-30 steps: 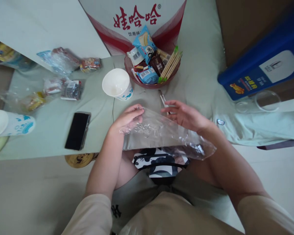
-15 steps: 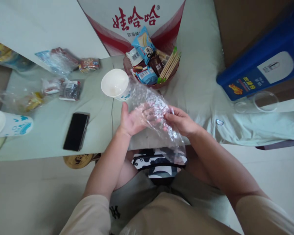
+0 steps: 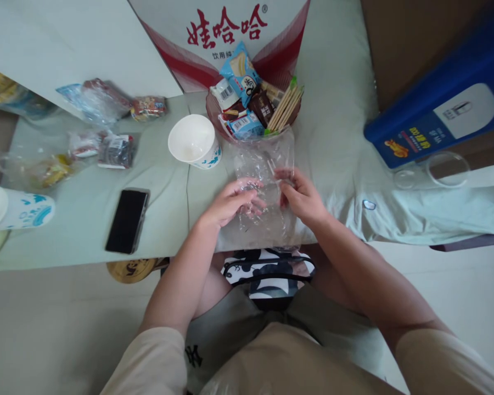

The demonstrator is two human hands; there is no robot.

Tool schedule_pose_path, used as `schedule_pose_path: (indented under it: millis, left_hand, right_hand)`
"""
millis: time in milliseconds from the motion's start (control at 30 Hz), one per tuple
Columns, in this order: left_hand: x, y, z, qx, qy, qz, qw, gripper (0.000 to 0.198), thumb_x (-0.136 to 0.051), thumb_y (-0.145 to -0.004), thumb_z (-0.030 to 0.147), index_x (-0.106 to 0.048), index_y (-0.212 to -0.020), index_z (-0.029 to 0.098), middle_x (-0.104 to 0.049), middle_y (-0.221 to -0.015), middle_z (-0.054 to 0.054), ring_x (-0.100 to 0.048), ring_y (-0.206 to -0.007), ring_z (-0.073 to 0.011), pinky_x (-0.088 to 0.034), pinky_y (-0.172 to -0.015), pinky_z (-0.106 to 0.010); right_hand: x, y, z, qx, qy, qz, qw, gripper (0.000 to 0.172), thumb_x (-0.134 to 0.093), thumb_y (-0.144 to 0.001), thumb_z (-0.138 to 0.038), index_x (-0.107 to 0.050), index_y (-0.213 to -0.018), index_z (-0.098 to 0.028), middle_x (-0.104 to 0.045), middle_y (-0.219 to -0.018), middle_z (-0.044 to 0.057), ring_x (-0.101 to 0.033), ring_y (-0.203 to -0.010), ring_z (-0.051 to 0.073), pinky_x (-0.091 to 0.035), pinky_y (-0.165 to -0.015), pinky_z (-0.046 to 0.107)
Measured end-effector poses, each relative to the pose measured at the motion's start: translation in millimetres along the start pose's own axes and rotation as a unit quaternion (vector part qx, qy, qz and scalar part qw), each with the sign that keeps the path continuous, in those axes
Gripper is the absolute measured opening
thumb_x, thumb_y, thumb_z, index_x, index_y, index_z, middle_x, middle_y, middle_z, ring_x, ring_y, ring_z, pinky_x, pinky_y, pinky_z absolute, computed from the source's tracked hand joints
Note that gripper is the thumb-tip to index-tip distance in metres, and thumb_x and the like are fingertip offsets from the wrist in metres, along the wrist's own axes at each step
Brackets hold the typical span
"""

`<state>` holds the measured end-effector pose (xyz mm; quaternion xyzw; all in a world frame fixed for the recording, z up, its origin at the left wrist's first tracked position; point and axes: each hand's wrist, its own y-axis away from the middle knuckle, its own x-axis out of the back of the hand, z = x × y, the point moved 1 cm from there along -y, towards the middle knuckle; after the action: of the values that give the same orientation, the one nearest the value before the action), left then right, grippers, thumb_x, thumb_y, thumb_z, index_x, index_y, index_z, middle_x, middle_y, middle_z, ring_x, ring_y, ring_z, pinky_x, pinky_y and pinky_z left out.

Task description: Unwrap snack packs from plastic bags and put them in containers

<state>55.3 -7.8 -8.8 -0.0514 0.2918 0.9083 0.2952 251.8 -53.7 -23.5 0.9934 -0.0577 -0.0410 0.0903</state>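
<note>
You are pinching a clear, crinkled plastic bag [image 3: 267, 164] between your right hand's [image 3: 301, 196] thumb and fingers. Your left hand's [image 3: 233, 204] fingers are curling loosely against it; whether they are gripping, I cannot tell. It is spreading above the pale green tablecloth [image 3: 333, 137], near the translucent reddish bowl [image 3: 213, 116].

Two hands [image 3: 233, 204] [image 3: 303, 196] are touching one clear bag [image 3: 267, 156]. Two paper cups [image 3: 194, 140] [image 3: 24, 208] with blue pictures are showing. One phone [image 3: 127, 220] and one bowl [image 3: 213, 116] are sitting on one table [image 3: 333, 137]. One see-through cup [image 3: 420, 172], one big blue jug [image 3: 453, 107] and one red and white box [image 3: 220, 24] are showing too.
</note>
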Motion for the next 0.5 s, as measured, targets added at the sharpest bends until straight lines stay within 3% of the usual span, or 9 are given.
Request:
schedule_pose_path:
  millis: [133,200,267,333,433,500]
  left_hand:
    - [3.8,0.7,-0.8,-0.037,-0.019,-0.009,0.999,0.049,-0.087,-0.076,0.043,-0.068,-0.115,0.019,-0.077,-0.070,-0.003,-0.073,-0.058,-0.0182,-0.050,-0.052,-0.024]
    - [4.7,-1.3,-2.0,-0.061,-0.015,0.005,0.998,0.043,-0.086,-0.077,0.041,-0.069,-0.109,0.019,-0.070,-0.060,0.000,-0.066,-0.052,-0.0148,-0.047,-0.050,-0.023]
    - [4.3,-3.8,-3.2,-0.086,0.010,0.023,0.996,0.037,-0.087,-0.075,0.038,-0.070,-0.103,0.019,-0.064,-0.058,0.004,-0.060,-0.049,-0.0112,-0.045,-0.048,-0.022]
    - [2.7,-5.5,-4.4,-0.102,0.049,0.042,0.993,0.037,-0.088,-0.072,0.034,-0.071,-0.101,0.020,-0.065,-0.065,0.005,-0.062,-0.054,-0.0101,-0.049,-0.053,-0.021]
    - [-1.4,-5.3,-5.7,-0.074,0.080,0.040,0.993,0.041,-0.088,-0.072,0.031,-0.071,-0.108,0.021,-0.077,-0.091,-0.001,-0.076,-0.079,-0.0168,-0.061,-0.072,-0.028]
    - [-3.4,-3.6,-6.2,-0.034,0.064,0.023,0.997,0.044,-0.086,-0.075,0.030,-0.071,-0.115,0.022,-0.079,-0.092,-0.004,-0.078,-0.084,-0.0214,-0.062,-0.072,-0.031]
  right_hand:
    - [3.3,0.2,0.5,0.002,0.012,0.024,1.000,0.021,-0.065,-0.092,-0.041,-0.065,-0.106,-0.025,-0.059,-0.061,-0.006,-0.051,-0.045,0.009,-0.043,-0.048,0.025]
    - [4.6,0.6,-0.2,0.010,0.007,0.031,0.999,0.023,-0.066,-0.093,-0.047,-0.065,-0.101,-0.025,-0.054,-0.055,-0.007,-0.051,-0.046,0.010,-0.043,-0.049,0.025]
    - [5.1,1.0,-1.4,0.029,-0.008,0.032,0.999,0.032,-0.068,-0.092,-0.057,-0.064,-0.095,-0.026,-0.060,-0.064,-0.005,-0.052,-0.049,0.010,-0.043,-0.049,0.025]
    - [5.0,1.5,-2.1,0.051,-0.022,0.025,0.998,0.040,-0.070,-0.089,-0.066,-0.065,-0.091,-0.026,-0.068,-0.086,-0.001,-0.053,-0.052,0.008,-0.044,-0.049,0.026]
    - [4.8,2.2,-1.3,0.079,-0.029,-0.001,0.996,0.042,-0.071,-0.088,-0.067,-0.067,-0.089,-0.026,-0.067,-0.116,0.003,-0.055,-0.056,0.006,-0.047,-0.051,0.027]
    - [5.1,2.8,-0.4,0.094,-0.031,-0.019,0.995,0.039,-0.071,-0.090,-0.064,-0.068,-0.088,-0.025,-0.064,-0.121,0.004,-0.054,-0.057,0.005,-0.050,-0.055,0.028]
